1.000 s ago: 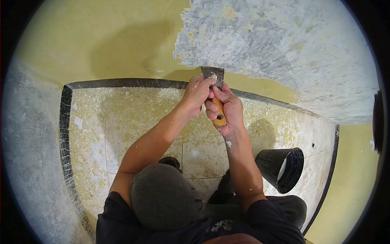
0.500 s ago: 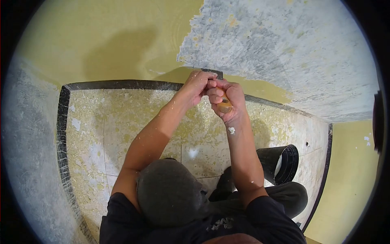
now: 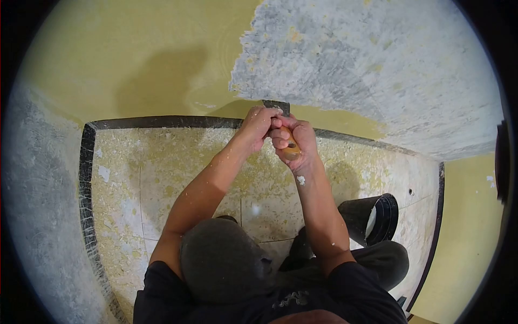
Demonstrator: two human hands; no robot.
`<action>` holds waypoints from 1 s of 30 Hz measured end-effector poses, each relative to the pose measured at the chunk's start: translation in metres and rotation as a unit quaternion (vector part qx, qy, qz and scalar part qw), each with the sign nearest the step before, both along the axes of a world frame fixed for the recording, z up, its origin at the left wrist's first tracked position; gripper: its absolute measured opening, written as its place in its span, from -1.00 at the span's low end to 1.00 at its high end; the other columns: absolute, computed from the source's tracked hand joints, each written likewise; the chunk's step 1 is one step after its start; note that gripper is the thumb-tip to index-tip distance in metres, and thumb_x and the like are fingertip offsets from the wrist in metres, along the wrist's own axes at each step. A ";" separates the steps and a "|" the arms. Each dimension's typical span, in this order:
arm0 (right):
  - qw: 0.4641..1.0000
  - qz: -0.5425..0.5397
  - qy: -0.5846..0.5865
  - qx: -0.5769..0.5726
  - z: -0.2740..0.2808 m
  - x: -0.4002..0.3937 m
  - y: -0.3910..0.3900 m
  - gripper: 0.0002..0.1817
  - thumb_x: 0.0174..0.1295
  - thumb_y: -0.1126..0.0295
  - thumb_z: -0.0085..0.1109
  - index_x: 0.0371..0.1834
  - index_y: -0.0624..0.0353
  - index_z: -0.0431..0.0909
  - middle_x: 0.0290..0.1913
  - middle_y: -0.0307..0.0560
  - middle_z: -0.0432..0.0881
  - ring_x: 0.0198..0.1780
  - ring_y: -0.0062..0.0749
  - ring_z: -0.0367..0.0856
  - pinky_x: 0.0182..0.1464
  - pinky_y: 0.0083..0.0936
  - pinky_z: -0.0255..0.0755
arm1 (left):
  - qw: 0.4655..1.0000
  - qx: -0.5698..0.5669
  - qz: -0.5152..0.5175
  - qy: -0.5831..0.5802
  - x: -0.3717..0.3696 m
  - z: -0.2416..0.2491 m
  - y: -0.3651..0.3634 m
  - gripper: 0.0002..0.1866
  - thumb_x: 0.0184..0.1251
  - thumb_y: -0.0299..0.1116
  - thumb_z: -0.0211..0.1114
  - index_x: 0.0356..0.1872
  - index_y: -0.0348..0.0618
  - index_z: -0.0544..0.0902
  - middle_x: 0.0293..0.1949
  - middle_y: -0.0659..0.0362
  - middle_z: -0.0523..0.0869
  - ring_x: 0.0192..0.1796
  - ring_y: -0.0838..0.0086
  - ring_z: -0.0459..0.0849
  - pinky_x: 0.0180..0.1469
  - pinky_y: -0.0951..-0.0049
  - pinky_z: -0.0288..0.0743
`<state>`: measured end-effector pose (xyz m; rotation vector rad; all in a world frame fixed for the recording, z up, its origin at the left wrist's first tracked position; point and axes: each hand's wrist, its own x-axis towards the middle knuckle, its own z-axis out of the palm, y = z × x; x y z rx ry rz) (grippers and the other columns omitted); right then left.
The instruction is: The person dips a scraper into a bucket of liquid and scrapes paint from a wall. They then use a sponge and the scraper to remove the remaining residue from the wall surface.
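Note:
A scraper [image 3: 292, 150] with a wooden handle is in my right hand [image 3: 299, 139], its fingers wrapped round the handle. The dark flat blade lies against the wall, at the lower edge of the bare grey patch [image 3: 324, 54]. My left hand [image 3: 259, 125] is closed beside it, its fingers at the base of the blade. Yellow paint [image 3: 135, 59] covers the wall left of the patch and a strip beneath it. A white flake sticks to my right wrist.
Paint flakes litter the tiled floor [image 3: 189, 146], bordered by a black skirting strip [image 3: 162, 122]. A black bucket [image 3: 359, 216] lies tipped beside my bent leg at the right. A grey scraped wall [image 3: 43, 189] stands at the left, a yellow wall [image 3: 464, 232] at the right.
Both hands and the scraper have shifted slightly left and down in view. The view itself has moved a little, and both hands keep their hold.

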<state>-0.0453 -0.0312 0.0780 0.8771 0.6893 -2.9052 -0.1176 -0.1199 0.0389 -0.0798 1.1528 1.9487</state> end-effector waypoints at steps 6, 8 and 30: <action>0.999 -0.023 0.004 0.039 0.009 0.001 -0.016 -0.89 0.37 0.48 -0.16 -0.13 0.10 0.16 -0.48 -0.15 0.41 -0.66 -0.56 0.28 -0.73 -0.63 0.16 | 0.999 0.016 0.035 0.020 0.014 0.023 -0.014 -0.82 0.31 -0.35 0.17 -0.48 -0.11 0.43 -0.65 0.35 0.41 -0.72 0.63 0.46 -0.78 0.60 0.31; 0.999 -0.015 0.020 -0.022 0.006 0.004 -0.016 -0.91 0.38 0.47 -0.17 -0.13 0.09 0.17 -0.48 -0.15 0.41 -0.66 -0.56 0.28 -0.72 -0.63 0.17 | 1.000 0.012 0.024 -0.002 0.011 0.025 -0.019 -0.84 0.33 -0.35 0.15 -0.44 -0.12 0.43 -0.65 0.35 0.42 -0.72 0.63 0.45 -0.80 0.61 0.29; 0.991 -0.087 0.016 -0.097 -0.001 -0.014 -0.023 -0.89 0.35 0.48 -0.28 -0.09 0.14 0.17 -0.48 -0.11 0.40 -0.63 -0.45 0.33 -0.70 -0.52 0.21 | 0.998 -0.051 0.033 -0.028 -0.003 0.022 -0.014 -0.89 0.26 -0.48 0.11 -0.42 -0.18 0.36 -0.64 0.26 0.43 -0.77 0.62 0.37 -0.86 0.62 0.13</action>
